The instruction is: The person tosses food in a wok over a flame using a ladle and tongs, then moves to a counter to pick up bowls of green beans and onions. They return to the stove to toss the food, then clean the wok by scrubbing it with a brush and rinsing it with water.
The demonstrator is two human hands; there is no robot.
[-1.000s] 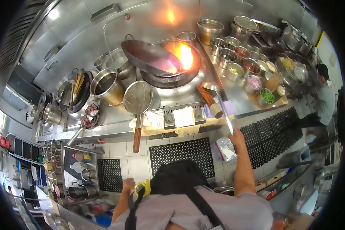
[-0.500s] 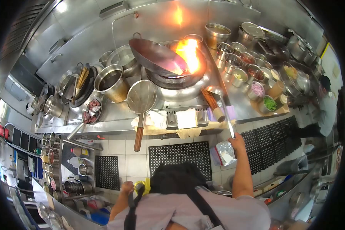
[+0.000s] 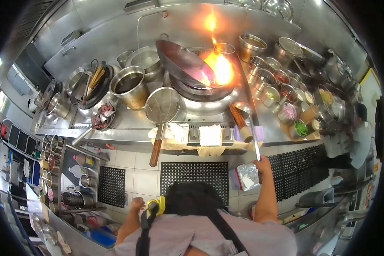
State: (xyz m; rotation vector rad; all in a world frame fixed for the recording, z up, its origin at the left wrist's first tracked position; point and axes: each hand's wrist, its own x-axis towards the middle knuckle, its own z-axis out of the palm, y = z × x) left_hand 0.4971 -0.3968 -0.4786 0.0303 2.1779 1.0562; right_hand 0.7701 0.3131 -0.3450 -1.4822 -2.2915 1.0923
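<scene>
My right hand (image 3: 263,165) is closed around the end of a long-handled ladle (image 3: 255,136). Its bowl reaches the stove front, beside a bamboo brush (image 3: 240,121). A large dark wok (image 3: 181,64) stands tilted on the burner (image 3: 192,92), and tall orange flames (image 3: 219,68) rise at its right side. No hand touches the wok. Low at my left side, my left hand (image 3: 137,205) is curled up with nothing visible in it, close to a yellow object (image 3: 157,206) on a dark strap.
A mesh strainer (image 3: 162,104) lies across a pot, its wooden handle jutting past the counter edge. Left of it stand a pot of dark liquid (image 3: 129,87) and a pan of food chunks (image 3: 103,117). Several ingredient tins (image 3: 289,112) crowd the right. A co-worker (image 3: 360,136) is at far right.
The camera view has shifted slightly, and the flames beside the wok have changed shape. My right hand still holds the ladle. My left hand has moved slightly away from the yellow object.
</scene>
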